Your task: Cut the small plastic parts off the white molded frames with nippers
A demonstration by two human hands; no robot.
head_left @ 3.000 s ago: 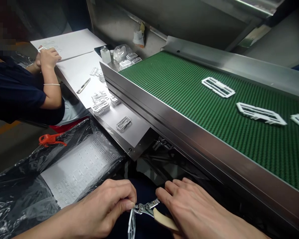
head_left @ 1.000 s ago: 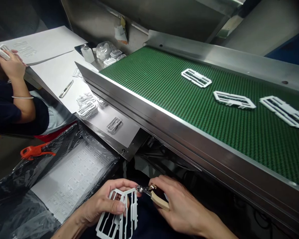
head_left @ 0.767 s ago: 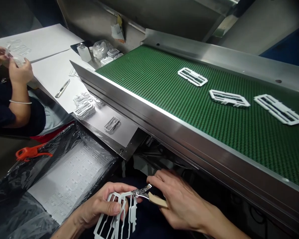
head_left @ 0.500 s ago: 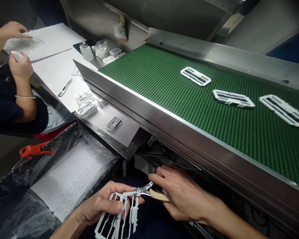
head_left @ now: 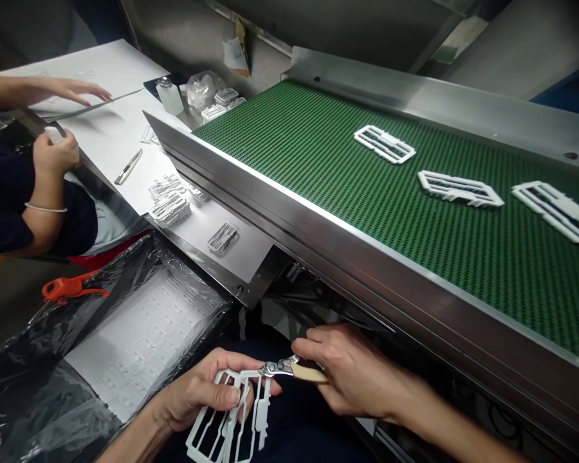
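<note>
My left hand (head_left: 197,393) grips a white plastic frame (head_left: 229,421) low in the view, fingers wrapped over its top edge. My right hand (head_left: 350,373) is closed on small cutters (head_left: 289,369) with tan handles. The metal jaws touch the frame's upper edge. Both hands sit just below the steel side of the conveyor (head_left: 347,247).
Three white frames (head_left: 385,143) (head_left: 459,189) (head_left: 557,212) lie on the green belt. A box lined with black plastic (head_left: 53,341) holding white parts sits at my left, with an orange tool (head_left: 72,287). A co-worker's hands (head_left: 55,151) work at a white table (head_left: 125,135) holding stacked parts and a knife (head_left: 128,166).
The frame has come up and turned flat in my left hand since three seconds ago. The cutters now bite its top edge. The co-worker's arm has stretched out over the table.
</note>
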